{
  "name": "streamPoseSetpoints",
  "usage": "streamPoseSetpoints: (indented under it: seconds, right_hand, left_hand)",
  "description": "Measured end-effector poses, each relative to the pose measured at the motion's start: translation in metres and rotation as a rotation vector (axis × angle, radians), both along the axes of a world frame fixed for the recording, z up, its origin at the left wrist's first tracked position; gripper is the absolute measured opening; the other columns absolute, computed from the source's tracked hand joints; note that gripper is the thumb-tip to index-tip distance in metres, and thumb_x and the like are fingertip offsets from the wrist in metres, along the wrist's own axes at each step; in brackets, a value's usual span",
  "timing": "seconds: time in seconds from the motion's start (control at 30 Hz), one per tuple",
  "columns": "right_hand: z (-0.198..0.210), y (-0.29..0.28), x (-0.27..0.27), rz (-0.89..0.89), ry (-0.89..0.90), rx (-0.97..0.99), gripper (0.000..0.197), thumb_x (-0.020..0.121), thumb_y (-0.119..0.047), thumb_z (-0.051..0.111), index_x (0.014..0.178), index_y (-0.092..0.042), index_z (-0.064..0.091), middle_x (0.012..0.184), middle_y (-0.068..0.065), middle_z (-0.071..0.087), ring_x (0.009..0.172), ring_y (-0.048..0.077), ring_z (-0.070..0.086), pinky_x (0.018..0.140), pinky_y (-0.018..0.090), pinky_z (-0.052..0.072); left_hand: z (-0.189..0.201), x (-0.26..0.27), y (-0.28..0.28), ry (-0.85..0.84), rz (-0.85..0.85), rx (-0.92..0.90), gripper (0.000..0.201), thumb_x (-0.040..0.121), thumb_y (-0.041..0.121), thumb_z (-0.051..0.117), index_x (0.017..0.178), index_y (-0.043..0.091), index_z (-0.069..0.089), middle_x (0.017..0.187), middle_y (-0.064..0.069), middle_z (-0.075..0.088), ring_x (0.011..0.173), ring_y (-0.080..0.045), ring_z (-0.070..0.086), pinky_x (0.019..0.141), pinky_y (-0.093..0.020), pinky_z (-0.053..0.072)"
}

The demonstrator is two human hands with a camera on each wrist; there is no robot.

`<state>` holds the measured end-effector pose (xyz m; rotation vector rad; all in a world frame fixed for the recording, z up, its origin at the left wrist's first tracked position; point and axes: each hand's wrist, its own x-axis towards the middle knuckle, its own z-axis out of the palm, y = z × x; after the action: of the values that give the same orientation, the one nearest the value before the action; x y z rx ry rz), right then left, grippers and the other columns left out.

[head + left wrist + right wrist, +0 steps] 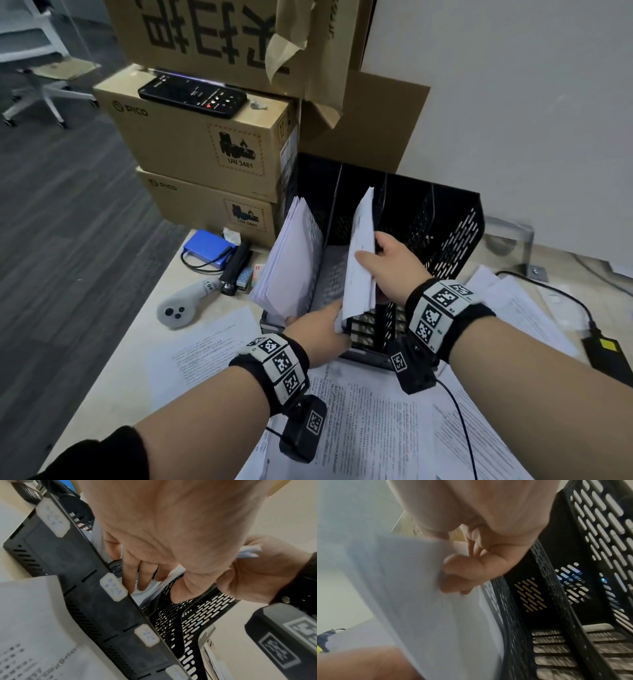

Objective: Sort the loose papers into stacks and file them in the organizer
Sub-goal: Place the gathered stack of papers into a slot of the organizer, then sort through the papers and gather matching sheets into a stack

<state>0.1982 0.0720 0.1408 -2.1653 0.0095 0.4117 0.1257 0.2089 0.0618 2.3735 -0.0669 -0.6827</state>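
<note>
1. Organizer (459, 233): a black perforated file rack with several upright slots, standing at 12 o'clock from your hands on the desk (144, 342). White label tabs ran along its front rail in the left wrist view; their writing was too blurred to read.
2. Filed stack (291, 260): one sheaf of white papers already stood in the leftmost slot, leaning to 11 o'clock. Judged done.
3. Stack in hand (359, 260): a second sheaf stood on edge in the next slot, its lower edge down at the rack's front rail. Judged partly seated, not yet released.
4. Your right hand (394, 270): it pinched that sheaf at its right edge, thumb on the near face and fingers behind, a narrow closed grip.
5. Your left hand (318, 329): it was at the sheaf's lower corner at 6 o'clock, fingers reaching into the slot. You could not tell from these views whether it gripped the paper or only steadied it.
6. Remaining slots: those to 3 o'clock showed bare floors in the right wrist view.
7. Loose papers (376, 418): many printed sheets lay spread on the desk at 6, 4 and 8 o'clock of the rack. Judged unsorted; most of the task was left.
</note>
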Motion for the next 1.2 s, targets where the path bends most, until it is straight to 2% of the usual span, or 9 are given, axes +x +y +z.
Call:
streamPoseSetpoints:
  seconds: [0.07, 0.2, 0.3, 0.37, 0.47, 0.67, 0.93, 1.03, 1.2]
  right_hand:
    - [0.002, 0.002, -0.006, 0.028, 0.044, -0.045, 0.039, 0.096, -0.046, 0.054, 0.133, -0.036, 0.048, 0.089, -0.003, 0.068, 0.074, 0.018, 0.070, 0.052, 0.034, 0.059]
    - [-0.001, -0.006, -0.017, -0.012, 0.061, -0.051, 0.050, 0.096, -0.061, 0.043, 0.139, -0.036, 0.046, 0.094, -0.011, 0.063, 0.072, 0.015, 0.068, 0.058, 0.036, 0.061]
    - [-0.005, -0.017, -0.025, -0.083, 0.108, 0.063, 0.034, 0.098, -0.061, 0.037, 0.126, -0.046, 0.050, 0.101, -0.011, 0.067, 0.076, 0.017, 0.071, 0.062, 0.036, 0.058]
    - [-0.009, -0.027, -0.030, -0.113, 0.115, 0.098, 0.023, 0.098, -0.060, 0.039, 0.114, -0.050, 0.053, 0.103, -0.007, 0.071, 0.075, 0.020, 0.073, 0.060, 0.035, 0.055]
    - [-0.019, -0.047, -0.040, -0.150, 0.112, 0.091, 0.024, 0.100, -0.049, 0.046, 0.113, -0.036, 0.062, 0.099, -0.002, 0.073, 0.065, 0.017, 0.068, 0.057, 0.034, 0.051]
    - [-0.051, -0.117, -0.080, -0.314, 0.209, 0.074, 0.023, 0.100, -0.037, 0.053, 0.106, -0.022, 0.069, 0.093, 0.003, 0.075, 0.064, 0.017, 0.064, 0.055, 0.028, 0.045]
    - [-0.098, -0.194, -0.135, -0.443, 0.347, 0.061, 0.018, 0.095, -0.028, 0.058, 0.102, -0.018, 0.071, 0.093, 0.009, 0.076, 0.066, 0.022, 0.064, 0.060, 0.032, 0.045]
    - [-0.112, -0.209, -0.150, -0.424, 0.372, 0.095, 0.018, 0.095, -0.025, 0.059, 0.103, -0.014, 0.071, 0.095, 0.013, 0.075, 0.069, 0.025, 0.064, 0.060, 0.033, 0.045]
    - [-0.126, -0.224, -0.174, -0.342, 0.399, 0.153, 0.018, 0.096, -0.025, 0.059, 0.101, -0.013, 0.071, 0.098, 0.011, 0.074, 0.077, 0.024, 0.067, 0.063, 0.034, 0.050]
  left_hand:
    - [-0.003, -0.002, 0.000, -0.063, 0.050, -0.018, 0.056, 0.093, 0.041, 0.051, 0.146, 0.038, 0.033, 0.117, 0.003, 0.065, 0.111, -0.022, 0.062, 0.106, -0.047, 0.038]
    - [-0.008, 0.004, 0.003, -0.130, 0.178, -0.116, 0.046, 0.099, 0.041, 0.053, 0.143, 0.029, 0.046, 0.106, 0.004, 0.065, 0.095, -0.016, 0.062, 0.084, -0.029, 0.048]
    - [-0.008, 0.010, 0.001, -0.134, 0.211, -0.120, 0.018, 0.099, 0.042, 0.053, 0.106, 0.028, 0.061, 0.082, 0.008, 0.062, 0.084, -0.018, 0.063, 0.074, -0.031, 0.050]
    - [-0.009, 0.014, -0.002, -0.127, 0.225, -0.121, 0.021, 0.098, 0.044, 0.055, 0.084, 0.028, 0.056, 0.080, 0.006, 0.064, 0.079, -0.019, 0.063, 0.069, -0.029, 0.046]
    - [-0.011, 0.014, -0.006, -0.118, 0.185, -0.119, 0.025, 0.097, 0.042, 0.055, 0.087, 0.021, 0.064, 0.093, 0.002, 0.073, 0.081, -0.020, 0.066, 0.068, -0.028, 0.048]
    - [-0.020, -0.017, 0.000, -0.123, 0.211, -0.153, 0.032, 0.094, 0.039, 0.057, 0.068, 0.021, 0.058, 0.066, 0.003, 0.062, 0.066, -0.016, 0.059, 0.066, -0.032, 0.049]
    - [-0.037, -0.070, -0.010, -0.081, 0.315, -0.176, 0.021, 0.094, 0.033, 0.060, 0.077, 0.023, 0.066, 0.074, 0.001, 0.071, 0.073, -0.019, 0.067, 0.072, -0.038, 0.055]
    - [-0.050, -0.092, -0.029, -0.054, 0.323, -0.132, 0.013, 0.095, 0.031, 0.058, 0.085, 0.030, 0.068, 0.085, 0.007, 0.071, 0.080, -0.013, 0.066, 0.071, -0.027, 0.053]
    - [-0.071, -0.138, -0.058, -0.029, 0.334, -0.023, 0.019, 0.099, 0.031, 0.057, 0.114, 0.027, 0.067, 0.113, 0.013, 0.058, 0.103, -0.007, 0.057, 0.090, -0.024, 0.044]
